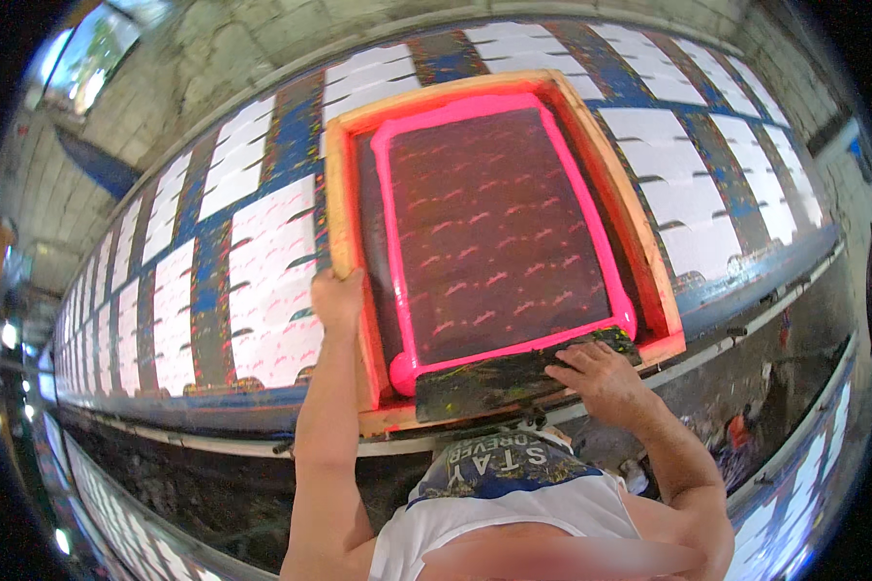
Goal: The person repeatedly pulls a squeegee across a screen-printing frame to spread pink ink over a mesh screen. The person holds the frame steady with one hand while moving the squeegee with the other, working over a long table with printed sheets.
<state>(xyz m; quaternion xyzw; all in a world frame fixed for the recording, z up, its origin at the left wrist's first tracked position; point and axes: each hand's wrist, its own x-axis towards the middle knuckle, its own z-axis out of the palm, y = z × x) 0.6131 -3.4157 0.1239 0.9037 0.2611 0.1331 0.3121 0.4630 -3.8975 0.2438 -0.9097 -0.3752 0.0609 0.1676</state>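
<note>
- The left hand (337, 298) clasps the left rail of a big wooden frame (337, 198), toward its near end; the arm reaches up to it almost straight.
- The right hand (601, 380) holds a dark flat board (484, 382) near its right end, fingers spread over the upper face, thumb out of sight, elbow bent outward.
- The board lies along the near end of the frame, inside the side rails, just on the near side of a line of pink ink.
- Stretched in the frame is a dark mesh (494, 223) with rows of small pinkish marks; the bright pink ink (404, 373) borders it on all four sides, thick at the two near corners.
- The frame sits at a slight slant on a long blue table (295, 131), speckled with paint.
- To its left, white sheets (273, 281) in the near row carry small pink prints.
- To its right, more white panels (664, 174) show dark curved marks.
- The person wears a white top (475, 513) with a dark printed patch.
- A grey block wall (233, 58) runs along the far side.
- On the near right, something orange (739, 431) sits low down, perhaps on the floor; it is too blurred to tell what it is.
</note>
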